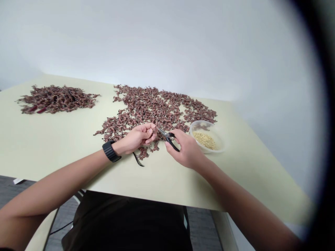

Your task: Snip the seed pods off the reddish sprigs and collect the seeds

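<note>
My right hand (187, 148) is wrapped around a pair of pliers (170, 136) with black handles and metal jaws. The jaws point left and meet the fingertips of my left hand (141, 136). Those fingers are pinched together on a small brown piece (154, 129), mostly hidden by them. Just beyond both hands spreads a wide heap of small reddish-brown, shiny pieces (154, 106). A slim black curved tool (137, 159) lies on the table beneath my left wrist, partly covered.
Right of my right hand stands a clear round plastic tub (221, 149) containing small gold-coloured bits (205, 139). Another brown pile (59, 99) sits at the far left, with dark red sticks (42, 110) at its front. A white wall borders the pale table (65, 139) at the back.
</note>
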The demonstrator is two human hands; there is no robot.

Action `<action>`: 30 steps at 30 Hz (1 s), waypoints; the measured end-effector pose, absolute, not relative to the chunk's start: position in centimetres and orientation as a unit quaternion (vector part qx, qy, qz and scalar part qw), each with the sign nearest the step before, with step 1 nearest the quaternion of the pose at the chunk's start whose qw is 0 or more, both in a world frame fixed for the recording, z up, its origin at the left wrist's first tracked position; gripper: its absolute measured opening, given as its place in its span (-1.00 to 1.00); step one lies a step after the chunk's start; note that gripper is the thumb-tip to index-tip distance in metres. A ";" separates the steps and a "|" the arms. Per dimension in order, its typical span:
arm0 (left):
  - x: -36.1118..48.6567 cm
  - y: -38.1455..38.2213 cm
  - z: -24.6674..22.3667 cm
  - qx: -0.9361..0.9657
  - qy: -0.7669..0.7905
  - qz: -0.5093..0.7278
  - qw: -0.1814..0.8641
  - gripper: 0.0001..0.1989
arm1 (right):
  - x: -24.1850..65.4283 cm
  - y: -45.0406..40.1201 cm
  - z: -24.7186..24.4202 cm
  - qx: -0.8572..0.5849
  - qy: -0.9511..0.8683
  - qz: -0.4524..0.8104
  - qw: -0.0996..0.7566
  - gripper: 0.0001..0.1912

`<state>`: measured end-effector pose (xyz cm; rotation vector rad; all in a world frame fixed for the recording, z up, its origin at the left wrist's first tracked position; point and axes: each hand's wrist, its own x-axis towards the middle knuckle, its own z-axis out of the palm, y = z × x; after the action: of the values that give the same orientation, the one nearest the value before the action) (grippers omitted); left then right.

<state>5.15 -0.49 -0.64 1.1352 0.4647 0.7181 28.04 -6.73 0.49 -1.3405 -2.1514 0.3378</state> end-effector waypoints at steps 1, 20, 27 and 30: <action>5.2 -0.5 -0.6 0.525 0.212 0.327 0.757 -0.83 | 28.1 -6.7 0.4 -0.500 -0.807 0.118 0.290 -0.68; 5.1 -0.4 -0.3 0.562 0.223 0.322 0.729 -0.81 | 27.9 -7.1 1.5 -0.507 -0.783 0.250 0.261 -0.75; 4.2 0.3 -0.2 0.609 0.199 0.296 0.709 -0.81 | 28.5 -7.0 2.6 -0.399 -0.491 0.747 0.203 -0.56; 4.4 0.2 -0.4 0.581 0.200 0.304 0.728 -0.86 | 28.5 -6.9 2.3 -0.396 -0.486 0.744 0.232 -0.55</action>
<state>4.45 0.15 -0.43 1.2803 0.4415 0.6693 28.46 -6.87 2.29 -1.0882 -1.3354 2.0443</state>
